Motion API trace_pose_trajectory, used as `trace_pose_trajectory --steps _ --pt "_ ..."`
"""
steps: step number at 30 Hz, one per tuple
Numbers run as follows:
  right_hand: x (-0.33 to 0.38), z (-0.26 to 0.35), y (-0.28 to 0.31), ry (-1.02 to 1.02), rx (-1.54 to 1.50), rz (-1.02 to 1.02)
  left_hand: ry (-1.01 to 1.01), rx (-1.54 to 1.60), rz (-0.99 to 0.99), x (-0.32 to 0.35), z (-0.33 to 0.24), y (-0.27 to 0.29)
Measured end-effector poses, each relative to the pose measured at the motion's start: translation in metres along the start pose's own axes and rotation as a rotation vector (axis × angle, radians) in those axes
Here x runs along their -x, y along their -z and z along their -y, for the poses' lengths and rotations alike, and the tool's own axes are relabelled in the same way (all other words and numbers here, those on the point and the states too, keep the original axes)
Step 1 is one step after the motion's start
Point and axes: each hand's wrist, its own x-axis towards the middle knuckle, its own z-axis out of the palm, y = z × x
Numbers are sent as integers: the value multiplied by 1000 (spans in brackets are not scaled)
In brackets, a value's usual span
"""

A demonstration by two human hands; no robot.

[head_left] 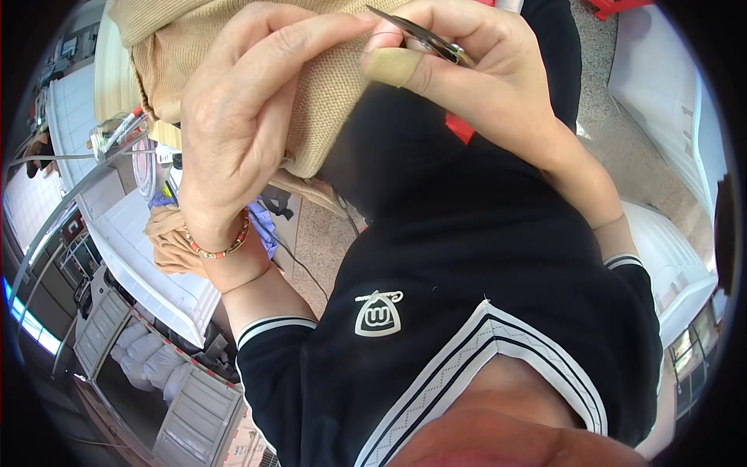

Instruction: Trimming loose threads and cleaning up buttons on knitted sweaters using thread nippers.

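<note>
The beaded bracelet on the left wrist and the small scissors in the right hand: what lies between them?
In the head view, the left hand and the tan knit fabric it grips lie between bracelet and scissors, held by the right hand.

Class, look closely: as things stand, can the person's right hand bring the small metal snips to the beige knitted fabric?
Probably yes: the right hand holds the small metal snips right at the beige knitted fabric, which the left hand grips; nothing lies between.

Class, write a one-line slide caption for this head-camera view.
Left hand grips tan knitted fabric while right hand, one finger bandaged, works small metal snips at its edge.
</note>
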Motion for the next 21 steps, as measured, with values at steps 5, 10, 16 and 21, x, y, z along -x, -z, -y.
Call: trace_pose_trajectory --steps 5,10,16,21 --pt "14 0 6 -19 105 16 -38 -166 42 1 -17 -2" --pt "18 3 9 412 187 111 -73 -205 18 7 -19 -13" --pt "19 -14 20 733 32 174 -48 40 -289 22 -14 -27" --pt "48 29 12 231 321 70 -5 196 -416 35 -13 -43"
